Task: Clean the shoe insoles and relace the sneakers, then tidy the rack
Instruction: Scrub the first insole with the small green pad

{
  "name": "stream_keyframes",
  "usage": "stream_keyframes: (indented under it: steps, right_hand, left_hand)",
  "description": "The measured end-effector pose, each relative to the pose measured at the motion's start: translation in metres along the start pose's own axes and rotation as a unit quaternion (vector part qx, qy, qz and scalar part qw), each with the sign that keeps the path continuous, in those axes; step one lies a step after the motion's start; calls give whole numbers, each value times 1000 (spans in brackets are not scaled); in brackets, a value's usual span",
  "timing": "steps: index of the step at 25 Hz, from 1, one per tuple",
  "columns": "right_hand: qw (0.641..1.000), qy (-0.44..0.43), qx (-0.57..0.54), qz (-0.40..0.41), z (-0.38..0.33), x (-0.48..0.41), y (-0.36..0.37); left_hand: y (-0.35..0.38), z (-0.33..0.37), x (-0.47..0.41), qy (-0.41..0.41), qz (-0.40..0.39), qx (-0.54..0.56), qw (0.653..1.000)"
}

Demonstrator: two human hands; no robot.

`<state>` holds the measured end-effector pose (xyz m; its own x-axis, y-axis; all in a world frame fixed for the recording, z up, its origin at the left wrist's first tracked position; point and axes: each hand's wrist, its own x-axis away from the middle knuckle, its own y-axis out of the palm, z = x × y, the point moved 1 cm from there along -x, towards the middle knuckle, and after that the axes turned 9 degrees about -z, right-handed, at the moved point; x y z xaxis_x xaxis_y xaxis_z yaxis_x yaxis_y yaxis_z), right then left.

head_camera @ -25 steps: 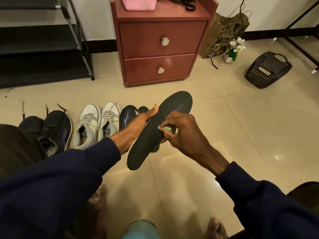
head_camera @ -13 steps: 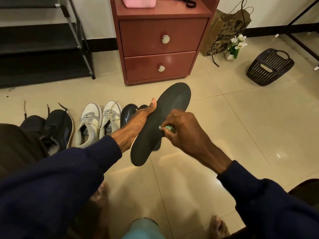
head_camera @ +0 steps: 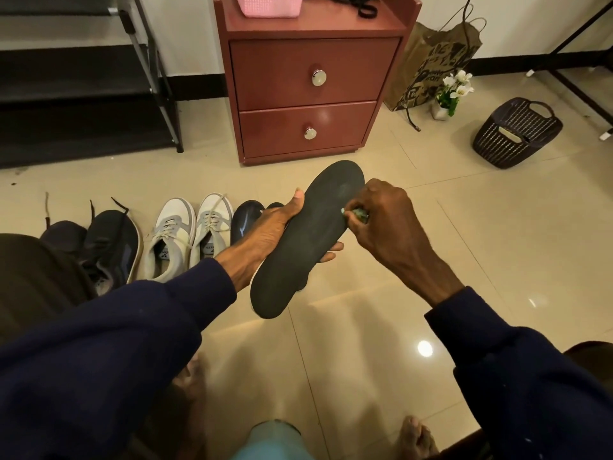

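L hand [head_camera: 268, 232] holds insole [head_camera: 305, 240] — R hand [head_camera: 381, 220] rubs w/ cloth [head_camera: 360, 214].

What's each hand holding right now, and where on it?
Left hand grips the black insole around its middle. Right hand pinches a small greenish wad in its fingertips, pressed against the insole's front half.

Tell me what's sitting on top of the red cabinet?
A pink basket and a tangle of black cords sit on the cabinet top. The picture's edge cuts both off, so the basket's inside cannot be seen.
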<state>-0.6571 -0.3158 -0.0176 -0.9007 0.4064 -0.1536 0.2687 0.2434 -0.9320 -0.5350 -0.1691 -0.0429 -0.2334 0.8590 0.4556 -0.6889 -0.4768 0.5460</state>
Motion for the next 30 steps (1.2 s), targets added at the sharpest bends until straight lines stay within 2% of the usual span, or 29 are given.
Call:
stream_keyframes:
  steps: [2, 5, 6, 9, 10, 11, 14, 15, 19, 20, 23, 24, 28, 30]
  right_hand:
    - [1000, 4, -22, -12, -5, 7, 4]
    - [987, -76, -58, -128, -35, 22, 16]
    - [987, -74, -51, -131, -32, 19, 13]
    - [1000, 3, 8, -25, -2, 1, -1]
    - [999, 27, 17, -16, 2, 1, -3]
    - [999, 25, 9, -30, -1, 5, 1]
    - [986, -60, -72, -135, -28, 20, 14]
    - [985, -65, -76, -137, -28, 18, 12]
    - [999, 25, 28, -29, 0, 1, -2]
    - [999, 22, 23, -35, -2, 3, -1]
    - [988, -52, -60, -133, -29, 19, 13]
    - [986, -57, -67, -140, -29, 19, 14]
    - [999, 29, -14, -25, 6, -1, -2]
    - [998, 20, -52, -38, 1, 6, 1]
  left_hand:
    - [-1, 0, -1, -2, 20, -16, 1000]
    - [-10, 0, -6, 20, 90, -115, 989]
    - [-10, -1, -6, 21, 93, -116, 989]
    - [0, 0, 0, -3, 16, -21, 1000]
    - [0, 0, 0, -3, 14, -11, 1000]
    - [1, 1, -1, -3, 24, -18, 1000]
    - [-4, 4, -4, 25, 83, -129, 988]
    - [-5, 4, -5, 27, 93, -135, 986]
    - [0, 1, 0, -9, 16, -10, 1000]
    - [0, 1, 0, -14, 14, -15, 1000]
    - [-5, 1, -4, 6, 88, -111, 990]
    - [-5, 1, -4, 12, 102, -120, 987]
    - [3, 0, 0, -16, 22, 2, 1000]
    - [3, 2, -1, -18, 36, -21, 999]
